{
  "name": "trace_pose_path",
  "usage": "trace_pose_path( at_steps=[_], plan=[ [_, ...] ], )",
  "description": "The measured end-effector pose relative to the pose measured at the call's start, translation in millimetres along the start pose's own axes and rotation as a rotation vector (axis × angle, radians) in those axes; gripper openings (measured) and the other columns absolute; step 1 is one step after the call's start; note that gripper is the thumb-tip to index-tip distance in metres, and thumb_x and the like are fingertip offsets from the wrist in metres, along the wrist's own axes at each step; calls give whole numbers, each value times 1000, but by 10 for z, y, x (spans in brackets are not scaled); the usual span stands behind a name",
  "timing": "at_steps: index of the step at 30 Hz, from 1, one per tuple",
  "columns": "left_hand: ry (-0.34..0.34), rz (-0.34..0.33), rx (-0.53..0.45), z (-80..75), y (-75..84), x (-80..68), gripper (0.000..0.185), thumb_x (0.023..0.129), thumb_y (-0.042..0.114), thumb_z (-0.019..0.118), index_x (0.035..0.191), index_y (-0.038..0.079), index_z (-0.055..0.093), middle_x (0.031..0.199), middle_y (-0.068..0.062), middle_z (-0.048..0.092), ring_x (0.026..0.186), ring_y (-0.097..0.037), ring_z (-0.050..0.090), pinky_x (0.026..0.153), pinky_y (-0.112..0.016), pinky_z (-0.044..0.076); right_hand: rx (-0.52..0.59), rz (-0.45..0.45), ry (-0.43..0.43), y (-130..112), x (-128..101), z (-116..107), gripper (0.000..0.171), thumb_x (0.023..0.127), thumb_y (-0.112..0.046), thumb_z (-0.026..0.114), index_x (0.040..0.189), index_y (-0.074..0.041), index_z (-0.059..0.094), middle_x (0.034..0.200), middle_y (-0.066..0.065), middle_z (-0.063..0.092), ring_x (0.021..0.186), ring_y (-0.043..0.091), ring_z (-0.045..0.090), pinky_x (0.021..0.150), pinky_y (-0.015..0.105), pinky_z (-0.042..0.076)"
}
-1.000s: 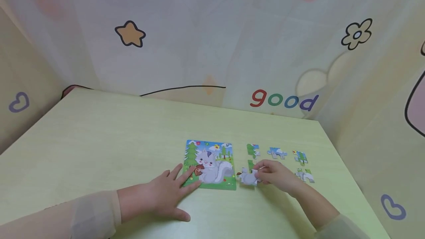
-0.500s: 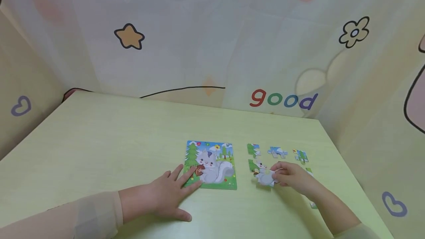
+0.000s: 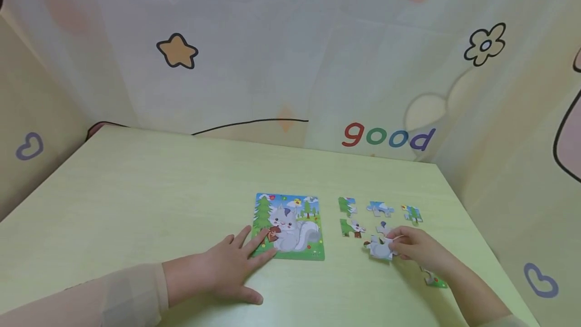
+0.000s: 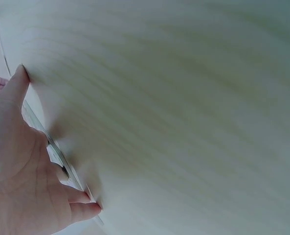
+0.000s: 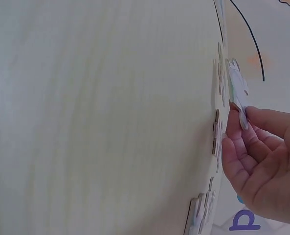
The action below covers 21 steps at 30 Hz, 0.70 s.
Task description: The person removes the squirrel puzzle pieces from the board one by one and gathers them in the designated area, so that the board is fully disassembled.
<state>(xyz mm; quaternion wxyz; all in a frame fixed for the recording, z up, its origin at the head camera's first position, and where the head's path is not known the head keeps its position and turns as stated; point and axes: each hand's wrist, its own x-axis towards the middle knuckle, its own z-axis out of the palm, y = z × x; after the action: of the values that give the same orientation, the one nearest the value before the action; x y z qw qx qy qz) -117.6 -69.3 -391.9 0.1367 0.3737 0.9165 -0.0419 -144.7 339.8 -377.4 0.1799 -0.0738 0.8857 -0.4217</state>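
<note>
A square squirrel picture board (image 3: 292,226) lies on the table. My left hand (image 3: 233,265) rests with spread fingers at its lower left corner, fingertips on the picture. My right hand (image 3: 422,250) pinches a grey jigsaw piece (image 3: 380,249) between thumb and fingers. In the right wrist view that jigsaw piece (image 5: 238,90) is held up off the tabletop, seen nearly edge-on. Just behind it lies another piece (image 3: 383,227), partly covered by the held piece and the hand. To its left sits a piece with the squirrel's face (image 3: 352,228).
Along the back of the group lie a tree piece (image 3: 347,206), a sky piece (image 3: 381,209) and a piece with trees (image 3: 412,214). A green piece (image 3: 434,279) shows partly under the right forearm. A printed curtain (image 3: 254,54) stands behind the table (image 3: 159,175).
My right hand has moved to the right with the grey jigsaw piece, uncovering the squirrel-face piece. The left hand has stayed on the board.
</note>
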Motion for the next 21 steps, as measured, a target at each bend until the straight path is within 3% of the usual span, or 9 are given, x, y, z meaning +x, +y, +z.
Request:
trace_pose_path(
  at_steps=[10, 21],
  plan=[
    [-3, 3, -9, -11, 9, 1, 88, 79, 76, 40, 150, 28, 20, 156, -10, 7, 137, -43, 13, 100, -55, 30, 6, 57, -33, 124, -86, -78, 29, 92, -12, 58, 110, 10, 52, 85, 6, 60, 71, 16, 53, 64, 28, 47],
    [-9, -6, -11, -16, 13, -8, 88, 79, 75, 41, 150, 27, 20, 156, -10, 7, 137, -43, 12, 101, -55, 28, -37, 44, -69, 130, -191, -96, 19, 90, -10, 59, 101, 6, 55, 79, 5, 53, 59, 12, 46, 51, 23, 40]
  ],
)
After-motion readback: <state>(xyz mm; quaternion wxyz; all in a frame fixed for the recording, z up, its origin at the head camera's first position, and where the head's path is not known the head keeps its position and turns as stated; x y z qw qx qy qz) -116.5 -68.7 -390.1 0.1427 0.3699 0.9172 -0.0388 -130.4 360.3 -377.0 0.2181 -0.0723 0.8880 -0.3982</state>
